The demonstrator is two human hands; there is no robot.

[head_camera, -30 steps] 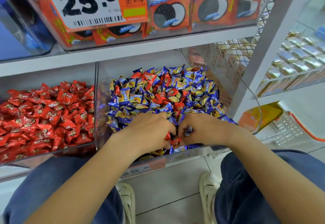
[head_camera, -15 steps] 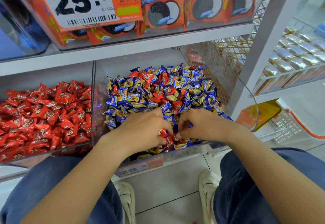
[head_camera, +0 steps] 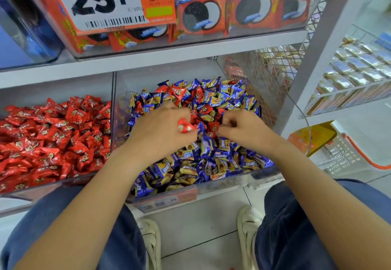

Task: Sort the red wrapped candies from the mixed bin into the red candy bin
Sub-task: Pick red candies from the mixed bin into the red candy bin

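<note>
Both hands over mixed bin [head_camera: 211, 193]: left hand [head_camera: 160, 134] grips a red candy [head_camera: 186, 127], lifted just above the pile; right hand [head_camera: 243, 129] curled, fingertips pinching into wrappers, can't tell what it holds. Red candy bin [head_camera: 53, 183] adj. on left, full.

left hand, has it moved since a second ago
Yes. The left hand has lifted away from the mixed bin's front wall toward the middle of the pile, and it now holds a red candy in its grip.
</note>
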